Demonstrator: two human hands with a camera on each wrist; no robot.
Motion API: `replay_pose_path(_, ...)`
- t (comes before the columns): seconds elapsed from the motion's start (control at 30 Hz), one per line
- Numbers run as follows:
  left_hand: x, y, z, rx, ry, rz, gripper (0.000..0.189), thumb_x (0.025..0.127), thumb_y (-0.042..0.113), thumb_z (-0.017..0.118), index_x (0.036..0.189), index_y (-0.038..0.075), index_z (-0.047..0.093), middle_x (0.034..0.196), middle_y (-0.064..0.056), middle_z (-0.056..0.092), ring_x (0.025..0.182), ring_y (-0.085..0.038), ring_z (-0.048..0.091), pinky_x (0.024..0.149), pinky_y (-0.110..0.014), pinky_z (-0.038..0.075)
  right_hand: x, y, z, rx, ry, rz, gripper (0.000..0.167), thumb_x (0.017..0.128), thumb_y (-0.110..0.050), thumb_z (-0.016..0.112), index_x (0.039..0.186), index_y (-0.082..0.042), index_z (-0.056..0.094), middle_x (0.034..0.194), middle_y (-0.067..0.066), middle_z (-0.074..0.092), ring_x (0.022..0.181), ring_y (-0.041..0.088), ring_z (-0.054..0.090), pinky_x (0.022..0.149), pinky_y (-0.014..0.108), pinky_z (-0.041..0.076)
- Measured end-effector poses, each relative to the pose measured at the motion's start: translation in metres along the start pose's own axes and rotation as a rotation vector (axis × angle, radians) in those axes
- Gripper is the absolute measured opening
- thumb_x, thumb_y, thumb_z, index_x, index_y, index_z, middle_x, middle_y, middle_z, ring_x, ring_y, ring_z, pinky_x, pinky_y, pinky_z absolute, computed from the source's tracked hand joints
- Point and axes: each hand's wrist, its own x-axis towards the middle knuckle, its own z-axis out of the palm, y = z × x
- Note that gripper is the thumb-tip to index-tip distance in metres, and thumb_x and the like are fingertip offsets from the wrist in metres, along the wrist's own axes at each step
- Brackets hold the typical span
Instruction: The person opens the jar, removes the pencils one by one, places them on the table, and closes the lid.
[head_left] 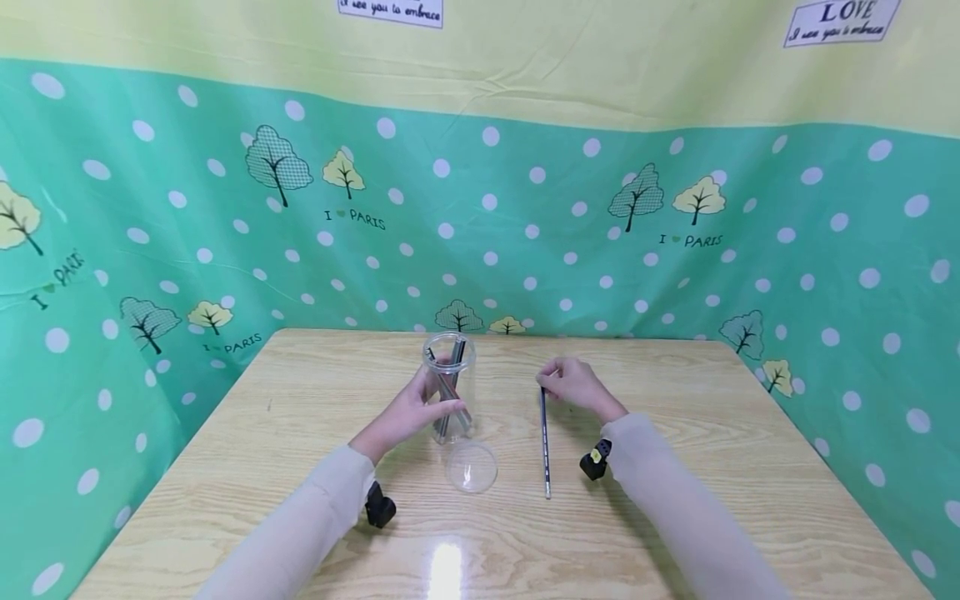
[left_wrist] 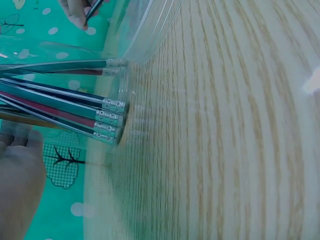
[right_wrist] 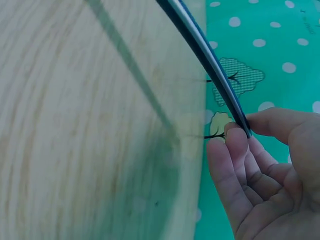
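My left hand (head_left: 411, 410) grips a clear plastic jar (head_left: 470, 385), thumb across the near side and fingers behind. Several pencils (left_wrist: 107, 117) lean inside it, their metal-ringed eraser ends down at the base in the left wrist view. To the right, my right hand (head_left: 573, 385) pinches a dark striped pencil (head_left: 546, 442) at its far end between thumb and fingertips. That pencil's other end points toward me, and in the right wrist view its shadow falls on the wood. A round clear lid (head_left: 471, 467) lies just in front of the jar.
Everything stands on a light wood-grain table (head_left: 315, 467). A green and yellow curtain (head_left: 495, 192) with dots and trees hangs behind and on both sides. Black wrist cameras sit under both sleeves, and a bright reflection shows near the table's front.
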Motion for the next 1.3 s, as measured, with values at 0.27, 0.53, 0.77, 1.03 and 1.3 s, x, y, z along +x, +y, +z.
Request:
replay_pose_path(0.27,-0.001,0.001,0.000,-0.015,0.004,-0.008,0.077,0.092,0.022,0.075,0.154,0.027,0.031,0.154,-0.009,0.043,0.147,-0.031,0.027,0.116,-0.064,0.013,0.005,0.009,0.007,-0.014,-0.043,0.031,0.019,0.098,-0.019,0.064,0.104,-0.002,0.068,0.080,0.008,0.066,0.069,0.021,0.065,0.061,0.033,0.056)
replay_pose_path(0.53,0.000,0.001,0.001,-0.013,0.008,0.003,0.074,0.092,0.020,0.075,0.152,0.031,0.033,0.152,-0.012,0.045,0.146,-0.034,0.029,0.115,-0.066,0.016,0.006,0.016,0.014,-0.022,-0.081,0.049,0.016,0.097,-0.018,0.066,0.101,-0.002,0.068,0.079,0.007,0.065,0.066,0.017,0.061,0.059,0.026,0.054)
replay_pose_path(0.77,-0.003,0.005,0.002,-0.014,0.006,-0.003,0.074,0.093,0.020,0.074,0.153,0.029,0.032,0.154,-0.015,0.042,0.146,-0.035,0.028,0.114,-0.067,0.017,0.007,0.019,0.017,-0.034,-0.073,0.067,0.016,0.097,-0.018,0.068,0.100,-0.002,0.067,0.080,0.006,0.065,0.065,0.016,0.061,0.059,0.026,0.053)
replay_pose_path(1.03,0.000,0.000,0.002,-0.031,0.008,0.011,0.075,0.093,0.013,0.073,0.153,0.027,0.031,0.150,-0.020,0.046,0.146,-0.036,0.028,0.115,-0.065,0.017,0.009,0.018,0.017,-0.037,-0.068,0.086,0.016,0.095,-0.019,0.069,0.099,-0.003,0.067,0.079,0.006,0.066,0.065,0.015,0.061,0.059,0.025,0.053)
replay_pose_path(1.3,0.000,0.000,0.001,-0.019,0.008,0.008,0.073,0.093,0.017,0.074,0.151,0.030,0.033,0.151,-0.017,0.046,0.146,-0.034,0.030,0.115,-0.065,0.018,0.008,0.017,0.018,-0.041,-0.059,0.094,0.015,0.095,-0.018,0.069,0.098,-0.004,0.067,0.078,0.006,0.064,0.065,0.015,0.059,0.058,0.025,0.052)
